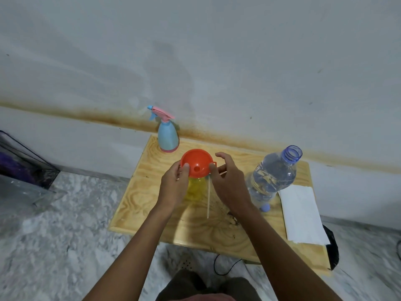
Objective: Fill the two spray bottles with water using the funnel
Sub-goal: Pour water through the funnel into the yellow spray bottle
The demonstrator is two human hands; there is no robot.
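The left hand [173,183] pinches the orange funnel [196,162] (seated on the yellow bottle [195,189]). The right hand [230,181] hovers half open, empty, just right of it.

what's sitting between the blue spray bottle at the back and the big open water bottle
In the head view, the orange funnel and the right hand lie between the blue spray bottle and the water bottle.
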